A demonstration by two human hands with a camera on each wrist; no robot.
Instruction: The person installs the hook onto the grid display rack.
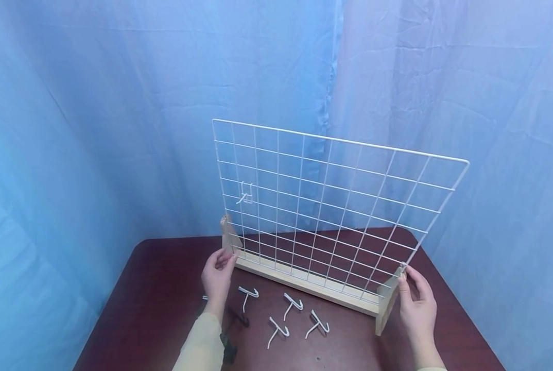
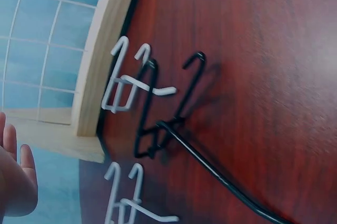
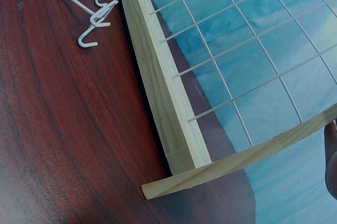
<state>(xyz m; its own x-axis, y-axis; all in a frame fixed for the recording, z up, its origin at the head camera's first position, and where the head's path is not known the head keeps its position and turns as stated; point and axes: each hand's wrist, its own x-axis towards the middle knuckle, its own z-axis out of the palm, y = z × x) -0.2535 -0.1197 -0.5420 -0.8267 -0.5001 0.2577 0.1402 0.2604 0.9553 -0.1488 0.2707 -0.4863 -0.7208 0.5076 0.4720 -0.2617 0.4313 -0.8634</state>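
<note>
Blue curtain hangs behind, L to R. L hand, w/ a pale sleeve below it: grip narrow, thumb + fingertips pinching L wood end low on its front edge. Wire grid, white, stands up btwn the 2 ends, lower edge along wood base. One hung hook, white, is on the grid nr its L side, approx mid-height, arm pointing fwd. Black hook lies on the worktop nr L forearm, partly hidden in head view; L wrist cam shows it clearly, w/ white hooks close by. 4 of those lie in full view in front of base, spread from L hand to approx mid; a bit of white shows just L of L hand, too small to ID. R wood end sits at R of base. R hand: grip narrow, thumb + fingers pinching top of that end, right by grid's lower R edge.
</note>
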